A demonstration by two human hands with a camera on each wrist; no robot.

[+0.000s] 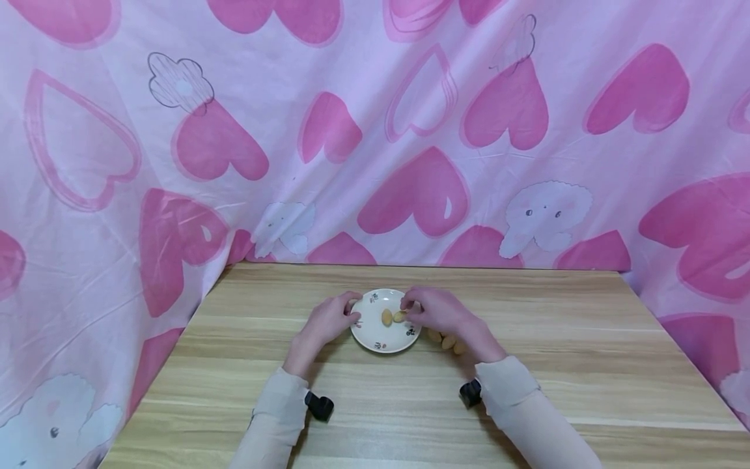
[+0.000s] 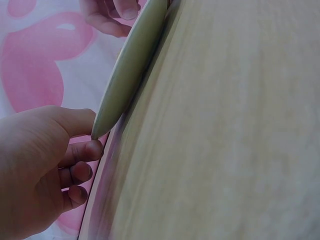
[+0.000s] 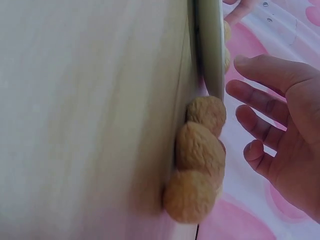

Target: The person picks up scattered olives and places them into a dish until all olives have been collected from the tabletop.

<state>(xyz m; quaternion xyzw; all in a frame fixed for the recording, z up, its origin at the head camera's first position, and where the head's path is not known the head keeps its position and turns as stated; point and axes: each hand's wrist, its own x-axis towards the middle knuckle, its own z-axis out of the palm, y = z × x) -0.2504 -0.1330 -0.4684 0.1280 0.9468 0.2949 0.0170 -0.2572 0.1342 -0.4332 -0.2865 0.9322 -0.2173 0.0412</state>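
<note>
Between thumb and index finger of the left hand, pinches the rim of a floral-printed plate; with fingers of the right hand spread loose, hovers just beside two walnuts on the plate, near more walnuts on the wood-grain table.

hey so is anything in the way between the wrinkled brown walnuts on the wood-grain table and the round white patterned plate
Nothing visible lies between those wrinkled brown walnuts and the round white patterned plate except its raised rim. The bare right hand hovers above that side, though.
</note>
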